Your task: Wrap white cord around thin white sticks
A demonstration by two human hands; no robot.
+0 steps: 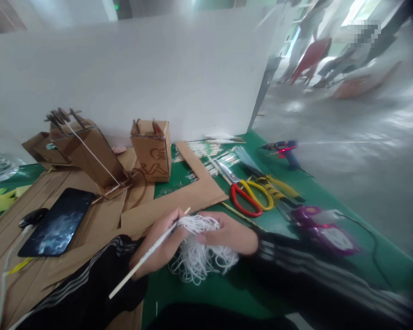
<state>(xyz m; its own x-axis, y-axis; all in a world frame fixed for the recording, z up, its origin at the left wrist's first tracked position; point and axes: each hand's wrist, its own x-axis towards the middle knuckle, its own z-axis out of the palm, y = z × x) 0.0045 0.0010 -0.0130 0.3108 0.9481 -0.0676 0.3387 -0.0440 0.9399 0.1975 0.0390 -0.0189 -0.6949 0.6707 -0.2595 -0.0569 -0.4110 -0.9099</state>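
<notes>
My left hand (160, 240) is closed around a thin wooden stick (124, 280), which slants from lower left to upper right. White string appears wound along the stick's middle. A loose, tangled bundle of white string (199, 261) hangs between my hands. My right hand (232, 233) is closed on this bundle, thumb on top, close to my left fingers. Just beyond my hands lies an L-shaped strip of cardboard (179, 199). Scissors (249, 197) with one red and one yellow handle rest beyond my right hand.
A phone (58, 222) lies on cardboard at left, near a cardboard structure with string (89, 151) and a cardboard box (153, 151). At right are yellow-black pliers (277, 190), a purple device with a cord (325, 229) and a glue gun (284, 151). A white panel (134, 78) stands behind.
</notes>
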